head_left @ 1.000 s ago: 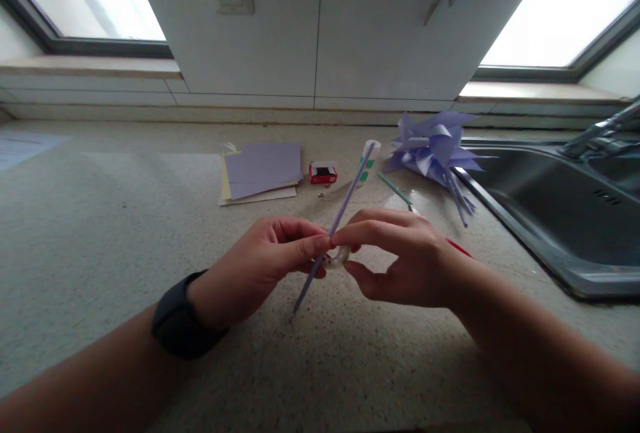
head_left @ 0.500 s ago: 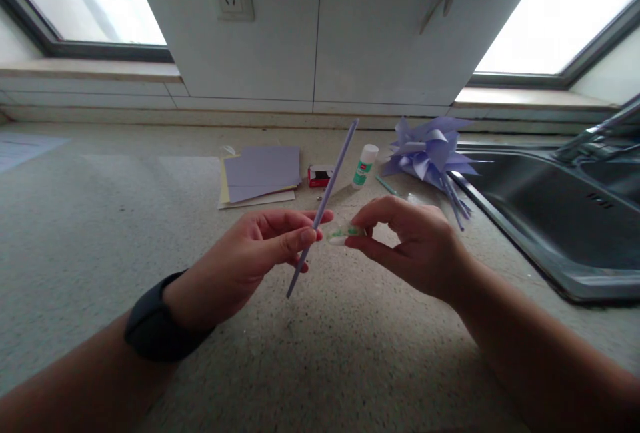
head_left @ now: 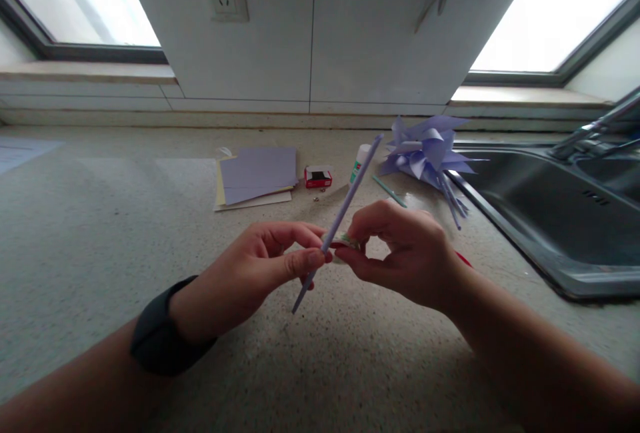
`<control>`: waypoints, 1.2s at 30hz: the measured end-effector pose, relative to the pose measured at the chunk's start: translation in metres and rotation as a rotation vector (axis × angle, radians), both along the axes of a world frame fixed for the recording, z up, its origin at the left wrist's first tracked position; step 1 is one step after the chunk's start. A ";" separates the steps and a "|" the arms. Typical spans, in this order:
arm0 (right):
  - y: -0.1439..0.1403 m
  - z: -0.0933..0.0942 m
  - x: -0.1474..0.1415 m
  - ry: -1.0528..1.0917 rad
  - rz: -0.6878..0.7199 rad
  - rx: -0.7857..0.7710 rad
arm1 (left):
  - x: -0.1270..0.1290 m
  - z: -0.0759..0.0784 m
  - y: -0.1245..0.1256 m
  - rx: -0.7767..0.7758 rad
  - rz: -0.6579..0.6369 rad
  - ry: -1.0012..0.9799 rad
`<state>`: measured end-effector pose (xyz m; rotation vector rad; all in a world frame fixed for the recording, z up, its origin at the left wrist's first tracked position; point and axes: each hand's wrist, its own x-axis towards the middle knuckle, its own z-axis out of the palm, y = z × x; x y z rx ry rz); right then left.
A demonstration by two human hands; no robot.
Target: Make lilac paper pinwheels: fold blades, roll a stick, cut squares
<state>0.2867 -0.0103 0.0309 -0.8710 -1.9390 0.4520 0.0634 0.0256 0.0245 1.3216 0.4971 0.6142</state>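
Observation:
My left hand (head_left: 260, 266) pinches a thin lilac rolled-paper stick (head_left: 350, 196) near its lower third; the stick slants up to the right. My right hand (head_left: 400, 249) holds a small roll of clear tape (head_left: 345, 242) against the stick, right next to my left fingertips. Both hands hover just above the speckled countertop (head_left: 100, 233). A dark watch sits on my left wrist.
Behind the hands lie a stack of lilac and yellow paper sheets (head_left: 257, 176), a small red box (head_left: 318, 176), a glue stick (head_left: 359, 163), a thin green stick (head_left: 389, 191) and a lilac paper pinwheel (head_left: 425, 149). A steel sink (head_left: 550, 213) fills the right side.
The hands parted half a second ago with the stick raised more upright, then came back together; now the tape roll touches the stick again and both sit slightly lower.

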 end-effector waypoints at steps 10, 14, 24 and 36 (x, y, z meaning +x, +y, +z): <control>0.001 -0.003 0.001 0.050 0.004 -0.062 | 0.004 -0.002 -0.002 -0.024 0.004 0.001; 0.002 -0.003 0.002 0.056 0.012 -0.059 | 0.004 -0.003 -0.002 -0.036 0.004 0.008; 0.003 0.000 0.002 -0.025 -0.002 -0.014 | 0.005 -0.005 -0.001 -0.027 0.013 0.015; 0.008 -0.012 0.007 0.066 0.047 -0.126 | 0.005 -0.007 -0.001 -0.027 0.045 0.009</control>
